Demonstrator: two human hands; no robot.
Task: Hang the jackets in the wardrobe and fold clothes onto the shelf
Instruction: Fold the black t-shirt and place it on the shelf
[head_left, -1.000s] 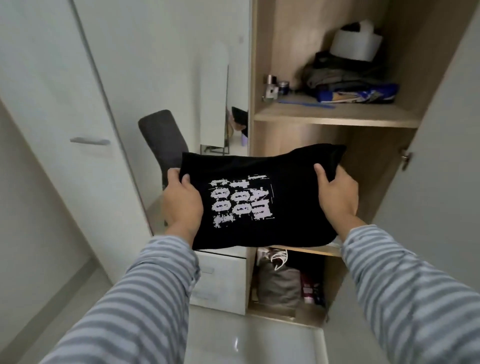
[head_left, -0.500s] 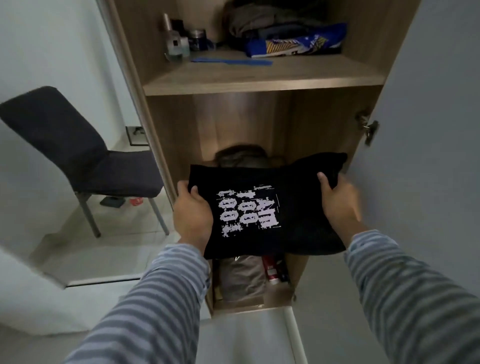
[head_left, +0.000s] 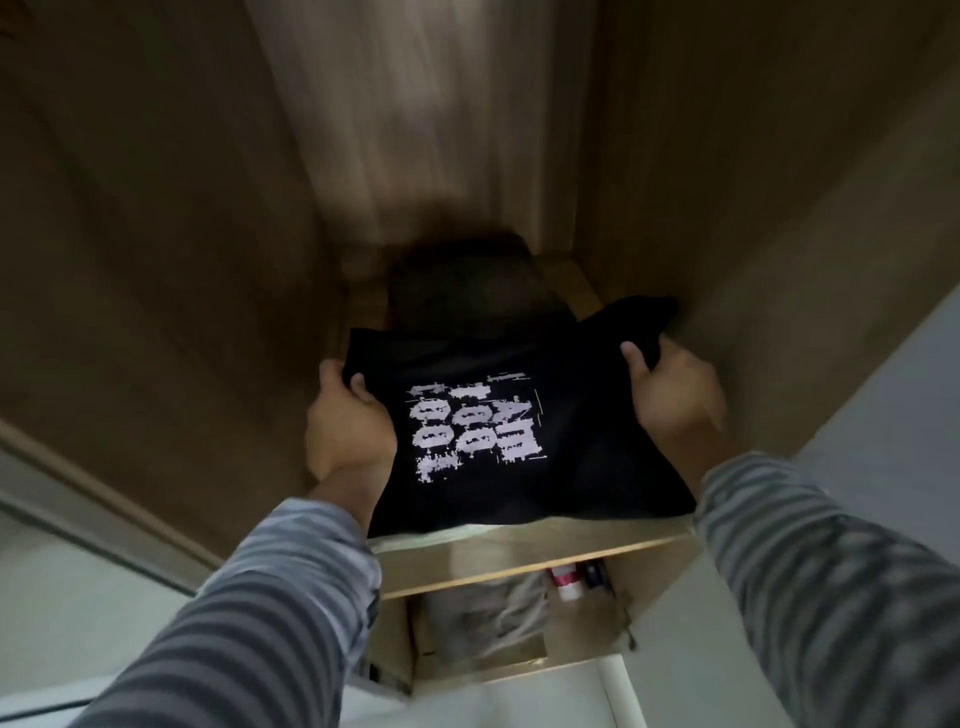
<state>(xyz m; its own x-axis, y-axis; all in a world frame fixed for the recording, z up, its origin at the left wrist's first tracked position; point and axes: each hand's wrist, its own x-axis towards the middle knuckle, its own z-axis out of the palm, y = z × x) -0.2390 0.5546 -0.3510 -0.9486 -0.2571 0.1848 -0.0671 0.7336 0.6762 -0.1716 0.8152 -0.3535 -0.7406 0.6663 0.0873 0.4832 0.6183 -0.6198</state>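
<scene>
A folded black T-shirt (head_left: 582, 395) with a white blocky print lies flat between my hands, inside the wooden wardrobe compartment, low over the shelf (head_left: 524, 558). My left hand (head_left: 345, 423) grips its left edge with the thumb on top. My right hand (head_left: 672, 392) grips the right edge near the far corner. Whether the shirt touches the shelf board I cannot tell. Behind it at the back of the shelf sits a dark pile of folded clothes (head_left: 467, 283), partly hidden by the shirt.
Wooden side walls (head_left: 156, 260) close in left and right of the compartment. Below the shelf, a lower compartment holds grey fabric (head_left: 488, 613) and a small red-and-white container (head_left: 566, 584). The white wardrobe door (head_left: 883, 415) stands at the right.
My view has closed in on the middle compartment. Both hands have carried the black T-shirt forward from in front of the wardrobe to inside it, over the shelf.
</scene>
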